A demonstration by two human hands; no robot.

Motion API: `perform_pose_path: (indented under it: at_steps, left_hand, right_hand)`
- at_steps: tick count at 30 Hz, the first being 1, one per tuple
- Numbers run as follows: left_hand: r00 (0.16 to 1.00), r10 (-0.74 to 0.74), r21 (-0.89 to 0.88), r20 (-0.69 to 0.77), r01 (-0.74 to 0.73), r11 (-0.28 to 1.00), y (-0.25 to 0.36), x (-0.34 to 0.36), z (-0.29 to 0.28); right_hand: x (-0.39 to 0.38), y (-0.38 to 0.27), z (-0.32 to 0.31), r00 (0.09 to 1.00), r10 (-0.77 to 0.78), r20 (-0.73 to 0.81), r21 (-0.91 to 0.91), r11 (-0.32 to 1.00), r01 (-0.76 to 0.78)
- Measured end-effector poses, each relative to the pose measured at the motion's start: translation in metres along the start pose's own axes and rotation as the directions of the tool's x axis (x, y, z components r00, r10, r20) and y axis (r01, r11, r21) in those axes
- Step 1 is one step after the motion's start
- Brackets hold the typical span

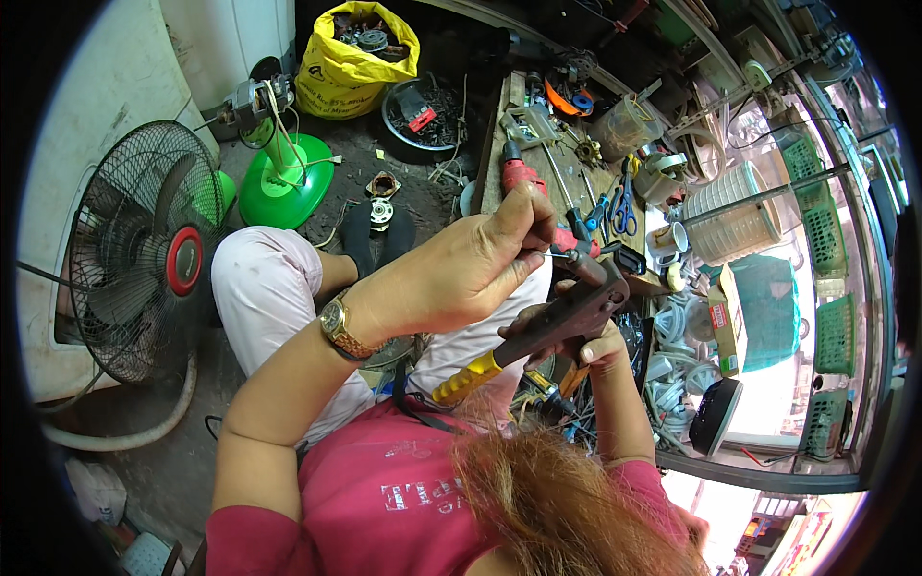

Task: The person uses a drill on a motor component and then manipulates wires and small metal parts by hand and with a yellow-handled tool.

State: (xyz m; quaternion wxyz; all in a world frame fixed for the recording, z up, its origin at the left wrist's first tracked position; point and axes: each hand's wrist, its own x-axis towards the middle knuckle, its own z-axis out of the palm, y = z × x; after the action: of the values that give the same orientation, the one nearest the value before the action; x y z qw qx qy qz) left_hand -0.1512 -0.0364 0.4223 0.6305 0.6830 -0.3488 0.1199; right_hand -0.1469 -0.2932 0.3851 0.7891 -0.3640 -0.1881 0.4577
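Pinching a thin metal pin (549,254) between thumb and fingertips, the left hand (461,269) feeds it into the nose of a hand riveter (567,312) with a yellow grip. The right hand (586,348) is clenched around the riveter's body from below, over the lap. A cluttered wooden workbench (538,163) edges close ahead; a black floor fan (144,250) crowds the left, leaving little room.
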Motion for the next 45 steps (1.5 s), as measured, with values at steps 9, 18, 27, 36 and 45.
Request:
perform_pose_path:
  at_steps: [9,18,27,36,45]
  left_hand:
    - [0.996,0.020,0.055,0.089,-0.025,0.998,0.005,0.009,-0.010]
    - [0.907,-0.069,0.433,0.414,-0.130,0.892,0.026,0.025,-0.040]
    - [0.884,-0.129,0.354,0.449,-0.043,0.934,0.029,0.039,-0.038]
    - [0.874,-0.178,0.296,0.453,0.041,0.954,0.011,0.046,-0.034]
    - [0.947,-0.272,-0.239,0.171,0.308,0.921,-0.040,0.021,-0.019]
  right_hand:
    - [-0.004,-0.003,-0.001,0.999,0.031,-0.039,-0.018,0.999,-0.032]
    - [-0.006,-0.017,0.010,0.984,0.126,-0.130,-0.115,0.983,-0.141]
    - [-0.016,-0.016,0.007,0.970,0.134,-0.201,-0.121,0.980,-0.161]
    - [-0.026,-0.019,-0.002,0.963,0.102,-0.251,-0.341,0.922,-0.187]
    - [-0.017,-0.017,0.022,0.811,-0.278,-0.515,-0.622,0.772,-0.131]
